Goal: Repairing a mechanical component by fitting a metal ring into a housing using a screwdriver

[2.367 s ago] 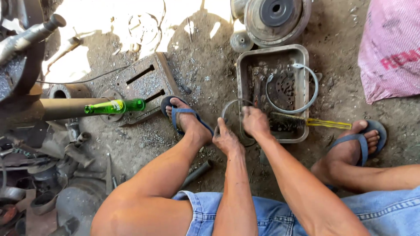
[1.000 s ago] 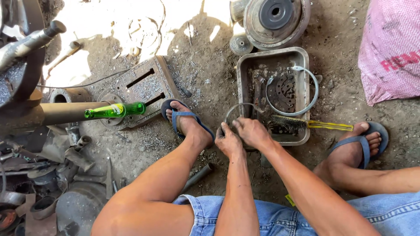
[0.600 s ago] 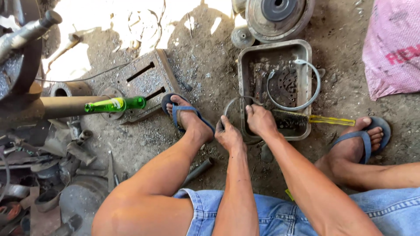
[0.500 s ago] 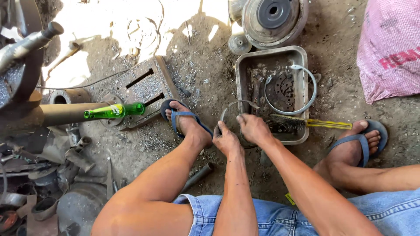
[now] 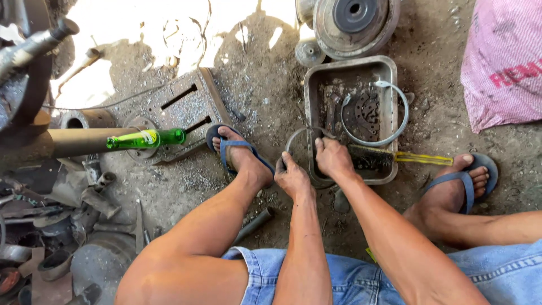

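Note:
Both my hands grip a thin metal ring that stands at the near left corner of a greasy metal tray on the dirt floor. My left hand pinches its lower left arc. Over the tray's front rim, my right hand closes on the ring's right side. Inside the tray lie a dark toothed disc, a larger pale ring and several grimy parts. A wire brush with a yellow handle rests across the tray's near edge, just right of my right hand.
My feet in blue flip-flops flank the tray. A green bottle lies on a slotted metal plate at left, beside a pipe and scrap metal. A round wheel part sits beyond the tray; a pink sack at right.
My hands stay on the thin ring at the tray's corner, shifting slightly and turning it between the frames. The view wobbles a little; nothing else has moved.

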